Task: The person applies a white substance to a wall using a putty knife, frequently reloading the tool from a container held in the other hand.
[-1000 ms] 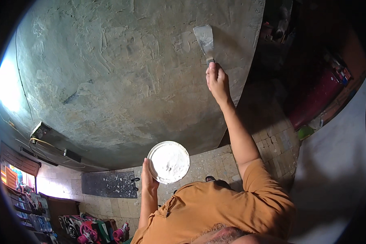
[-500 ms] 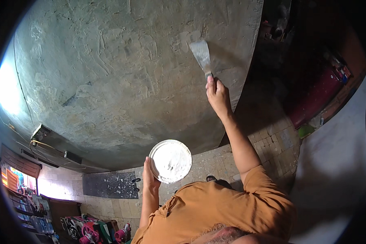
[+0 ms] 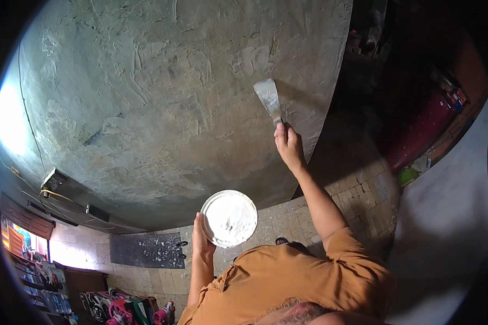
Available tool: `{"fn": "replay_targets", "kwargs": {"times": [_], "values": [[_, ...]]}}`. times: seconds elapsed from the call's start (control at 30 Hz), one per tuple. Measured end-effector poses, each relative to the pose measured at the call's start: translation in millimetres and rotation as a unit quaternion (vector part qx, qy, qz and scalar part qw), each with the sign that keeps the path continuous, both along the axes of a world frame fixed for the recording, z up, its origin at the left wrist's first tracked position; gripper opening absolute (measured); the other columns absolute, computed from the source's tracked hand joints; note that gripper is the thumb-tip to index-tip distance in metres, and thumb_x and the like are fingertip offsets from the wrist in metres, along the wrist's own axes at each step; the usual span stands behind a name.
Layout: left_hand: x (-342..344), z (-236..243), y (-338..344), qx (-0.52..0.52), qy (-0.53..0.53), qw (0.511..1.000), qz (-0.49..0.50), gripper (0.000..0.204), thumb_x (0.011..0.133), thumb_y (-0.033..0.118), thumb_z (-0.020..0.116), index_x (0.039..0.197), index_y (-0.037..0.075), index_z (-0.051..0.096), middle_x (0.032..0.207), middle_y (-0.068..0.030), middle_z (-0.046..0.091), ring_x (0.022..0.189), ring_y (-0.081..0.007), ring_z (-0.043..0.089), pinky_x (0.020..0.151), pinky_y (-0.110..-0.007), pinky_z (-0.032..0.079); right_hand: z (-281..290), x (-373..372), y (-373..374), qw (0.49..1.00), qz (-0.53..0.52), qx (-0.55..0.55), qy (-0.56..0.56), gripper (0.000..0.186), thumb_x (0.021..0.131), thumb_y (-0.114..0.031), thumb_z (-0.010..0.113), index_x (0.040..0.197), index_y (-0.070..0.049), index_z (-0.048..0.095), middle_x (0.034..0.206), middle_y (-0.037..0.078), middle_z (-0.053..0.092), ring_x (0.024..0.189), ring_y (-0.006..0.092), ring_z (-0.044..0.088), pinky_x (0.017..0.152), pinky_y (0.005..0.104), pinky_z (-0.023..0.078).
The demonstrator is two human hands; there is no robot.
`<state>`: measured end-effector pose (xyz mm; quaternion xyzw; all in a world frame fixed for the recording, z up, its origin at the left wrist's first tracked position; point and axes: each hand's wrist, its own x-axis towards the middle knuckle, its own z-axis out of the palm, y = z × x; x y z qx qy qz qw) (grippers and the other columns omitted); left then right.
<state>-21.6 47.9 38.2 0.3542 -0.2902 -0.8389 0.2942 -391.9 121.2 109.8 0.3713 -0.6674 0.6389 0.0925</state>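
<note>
My right hand (image 3: 290,145) is closed round the handle of a putty knife (image 3: 268,96), its wide blade smeared with pale filler. The blade lies at the rough grey wall (image 3: 162,103); whether it touches cannot be told. Just above it is a lighter patch of filler (image 3: 255,58) on the wall. My left hand (image 3: 201,238) grips the side of a round tub (image 3: 205,211) at chest height. White putty (image 3: 229,218) fills the tub, its surface uneven. The fingers under the tub are hidden.
A dark mat (image 3: 146,250) spotted with white lies on the tiled floor (image 3: 162,279). Small boxes with cables (image 3: 54,179) sit low on the wall at left. Bags and pink items (image 3: 119,311) stand lower left. A dark red cabinet (image 3: 423,127) is at right, beyond the wall's edge.
My right hand has drawn the putty knife down the wall, toward me. The tub in my left hand has shifted slightly down and right.
</note>
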Motion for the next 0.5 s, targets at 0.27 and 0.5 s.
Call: {"fn": "replay_targets", "kwargs": {"times": [0.27,0.5], "values": [[-1.0,4.6,2.2,0.006,-0.021,1.0,0.009,0.063,0.104,0.05,0.05,0.141,-0.001,0.051,0.137,-0.017,0.061,0.122,-0.0291,0.063,0.104,-0.044,0.052,107.4,-30.6,2.0,1.0,-0.007,0.021,-0.015,0.04,0.109,-0.032,0.049,0.089,0.0,0.061,0.072,0.016,0.065,0.066,0.0342,0.067,0.06,0.0424,0.05],[-3.5,2.6,9.6,0.009,-0.017,1.0,0.006,0.062,0.105,0.049,0.049,0.141,-0.001,0.051,0.135,-0.017,0.062,0.121,-0.0291,0.064,0.104,-0.045,0.052,58.0,-32.5,20.2,0.998,-0.035,0.046,-0.005,0.044,0.107,-0.036,0.051,0.083,-0.001,0.061,0.07,0.017,0.065,0.066,0.0372,0.067,0.061,0.0443,0.05]]}}
